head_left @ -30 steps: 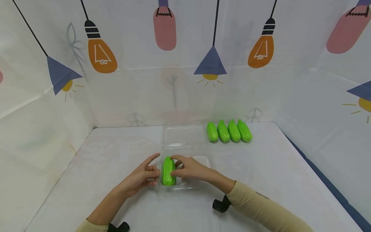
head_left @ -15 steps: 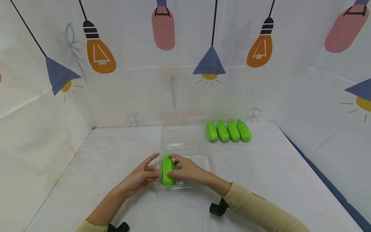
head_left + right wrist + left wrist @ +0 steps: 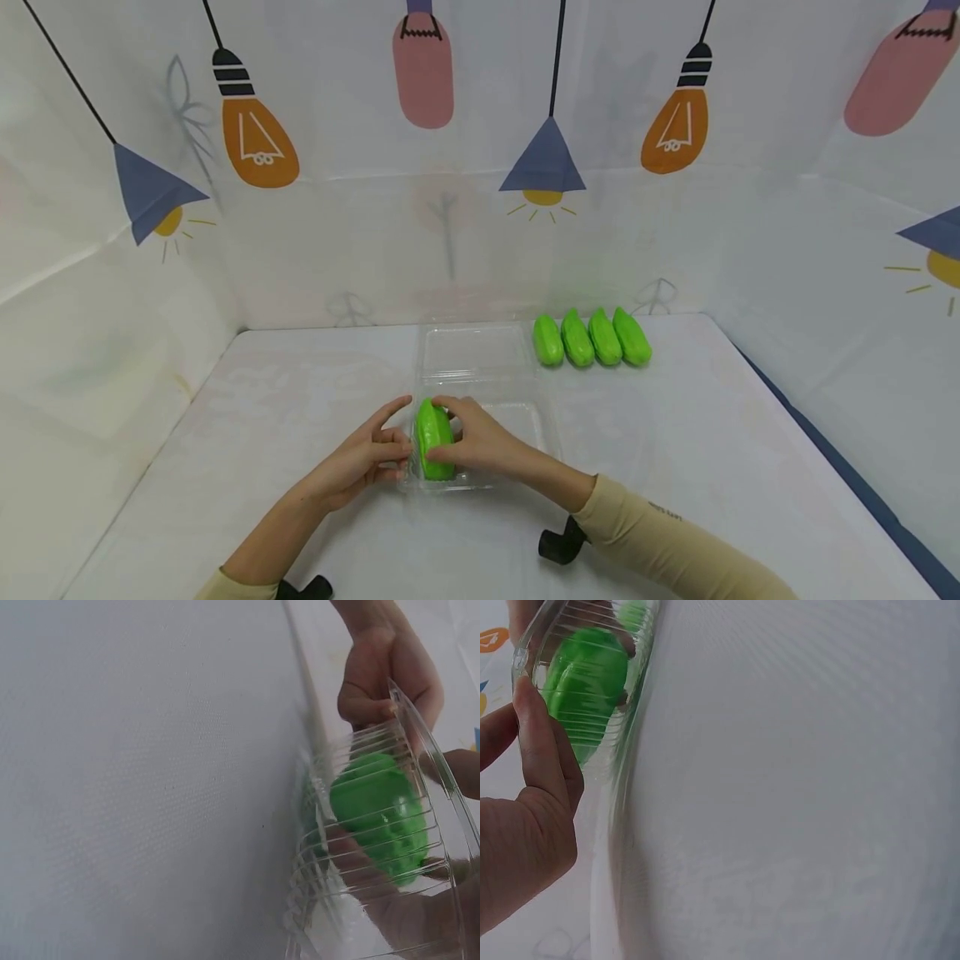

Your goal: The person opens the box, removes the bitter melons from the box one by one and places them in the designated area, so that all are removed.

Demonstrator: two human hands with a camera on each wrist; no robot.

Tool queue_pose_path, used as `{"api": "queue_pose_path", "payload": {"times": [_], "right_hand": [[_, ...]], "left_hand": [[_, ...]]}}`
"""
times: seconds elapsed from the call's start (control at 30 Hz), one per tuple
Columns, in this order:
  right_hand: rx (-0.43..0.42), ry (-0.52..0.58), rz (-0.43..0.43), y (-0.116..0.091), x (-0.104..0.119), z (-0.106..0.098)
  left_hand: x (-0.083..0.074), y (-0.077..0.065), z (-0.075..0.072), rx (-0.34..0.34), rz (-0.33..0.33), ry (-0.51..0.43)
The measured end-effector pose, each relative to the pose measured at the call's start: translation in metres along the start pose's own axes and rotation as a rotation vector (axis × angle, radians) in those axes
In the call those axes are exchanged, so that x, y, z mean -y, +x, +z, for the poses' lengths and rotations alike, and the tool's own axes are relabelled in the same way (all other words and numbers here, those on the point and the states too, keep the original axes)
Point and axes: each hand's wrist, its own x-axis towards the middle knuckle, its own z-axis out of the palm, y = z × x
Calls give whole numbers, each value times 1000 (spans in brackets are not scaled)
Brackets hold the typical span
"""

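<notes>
A clear plastic clamshell container (image 3: 525, 413) lies unfolded on the white table. A glossy green, ridged toy vegetable (image 3: 433, 442) sits upright along the left side of its base. My right hand (image 3: 480, 437) reaches over the base and grips this vegetable between thumb and fingers. At the container's left edge, my left hand (image 3: 375, 458) pinches the rim, its index finger stretched out away from me. Through the ribbed wall in the left wrist view, the green vegetable (image 3: 585, 682) shows close to the left fingers (image 3: 536, 735). The right wrist view shows the right fingertips behind the clear wall.
Several matching green vegetables (image 3: 577, 340) stand in a row at the back right of the table. The container's open lid (image 3: 474, 350) lies flat behind the base. A patterned cloth wall (image 3: 337, 242) rises at the table's back edge.
My right hand has shifted slightly left and away from me with the green vegetable, now nearer the container's left wall. My left hand has stayed in place.
</notes>
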Motion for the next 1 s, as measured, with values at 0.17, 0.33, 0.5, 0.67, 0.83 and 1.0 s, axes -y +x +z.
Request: {"api": "queue_pose_path", "payload": {"times": [0.17,0.33,0.5,0.67,0.83,1.0], "right_hand": [[0,30,8,0,0,0],[4,25,-15,-1,-4,-2],[-11,78,-40,-2,-6,-6],[-16,181,-36,-3,-8,-12],[-26,239,-16,-4,-11,-15],[-17,279,-25,-6,-14,-20]], "left_hand": [[-2,-1,1,9,5,-9],[-2,0,2,21,19,-8],[-2,0,2,18,13,-8],[-2,0,2,8,-4,-7],[-2,1,1,11,3,-6],[0,1,0,11,10,-4]]}}
